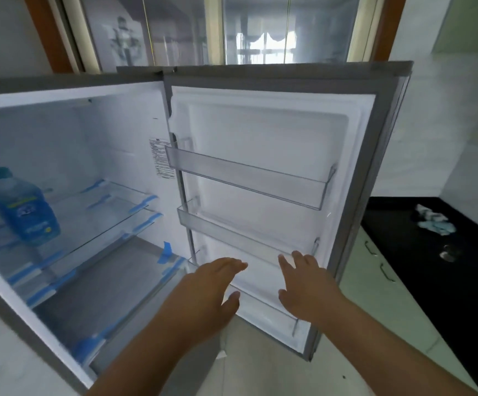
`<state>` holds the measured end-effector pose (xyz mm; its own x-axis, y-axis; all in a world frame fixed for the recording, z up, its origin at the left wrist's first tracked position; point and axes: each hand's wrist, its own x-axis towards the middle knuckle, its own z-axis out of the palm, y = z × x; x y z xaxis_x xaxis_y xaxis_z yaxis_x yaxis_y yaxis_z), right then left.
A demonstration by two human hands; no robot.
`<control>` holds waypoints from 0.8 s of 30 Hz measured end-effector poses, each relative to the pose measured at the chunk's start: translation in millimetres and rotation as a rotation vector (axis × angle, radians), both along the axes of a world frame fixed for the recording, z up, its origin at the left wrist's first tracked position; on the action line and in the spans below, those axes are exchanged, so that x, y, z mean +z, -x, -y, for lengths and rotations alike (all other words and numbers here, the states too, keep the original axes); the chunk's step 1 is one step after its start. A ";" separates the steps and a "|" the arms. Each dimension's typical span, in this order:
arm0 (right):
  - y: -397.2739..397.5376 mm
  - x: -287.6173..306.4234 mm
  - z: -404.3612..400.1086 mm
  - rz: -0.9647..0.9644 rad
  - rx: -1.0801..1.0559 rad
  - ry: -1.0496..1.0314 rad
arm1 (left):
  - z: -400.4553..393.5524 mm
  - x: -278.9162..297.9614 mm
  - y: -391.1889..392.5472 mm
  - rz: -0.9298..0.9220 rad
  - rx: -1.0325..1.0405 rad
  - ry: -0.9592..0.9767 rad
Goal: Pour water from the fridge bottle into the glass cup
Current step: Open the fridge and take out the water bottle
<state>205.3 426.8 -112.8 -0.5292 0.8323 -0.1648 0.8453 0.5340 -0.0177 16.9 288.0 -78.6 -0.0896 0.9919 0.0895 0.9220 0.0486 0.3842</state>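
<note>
**Fridge open, both hands empty, bottle on shelf**

Fridge door [275, 167] stood swung wide to the right, its clear door bins bare. Both hands were raised in front of the lower part of the door. Left hand [214, 284] was flat, fingers straight and together, pointing toward the door, thumb spread below; it gripped nothing. Right hand [306, 284] was likewise released, fingers extended, thumb out to the left, holding nothing. Right fingertips lay close to the rail of the middle door bin [249, 232]; contact could not be told. The two hands were near each other but apart.

Blue water bottle [24, 207] stood upright on a glass shelf [112, 221] at the far left of the fridge interior, blue cap on, well apart from both hands. Shelves carried strips of blue tape [166, 252] along their edges. A white label sticker [160, 158] was on the inner side wall.

To the right, a black countertop [420, 252] held a crumpled white and blue cloth [435, 221] and a small shiny object [449, 252], too blurred to identify. Glass cup could not be made out for certain.
</note>
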 end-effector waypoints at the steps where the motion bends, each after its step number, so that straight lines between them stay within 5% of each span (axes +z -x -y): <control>1: -4.2 -1.2 -12.1 -0.003 -0.002 -0.002 | -6.6 1.1 -3.3 -0.008 0.005 -0.007; 15: -40.8 -6.4 -94.9 -0.062 0.042 -0.041 | -72.7 13.2 -29.3 -0.045 0.196 -0.090; 24: 70.8 26.7 -54.1 -0.336 0.483 0.125 | -17.1 12.1 59.2 -0.010 0.617 -0.070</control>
<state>134.6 480.9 -86.1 -0.8827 0.4700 -0.0037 0.4448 0.8329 -0.3293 -42.3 305.1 -66.4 -0.6432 0.7495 0.1567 0.7358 0.5485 0.3972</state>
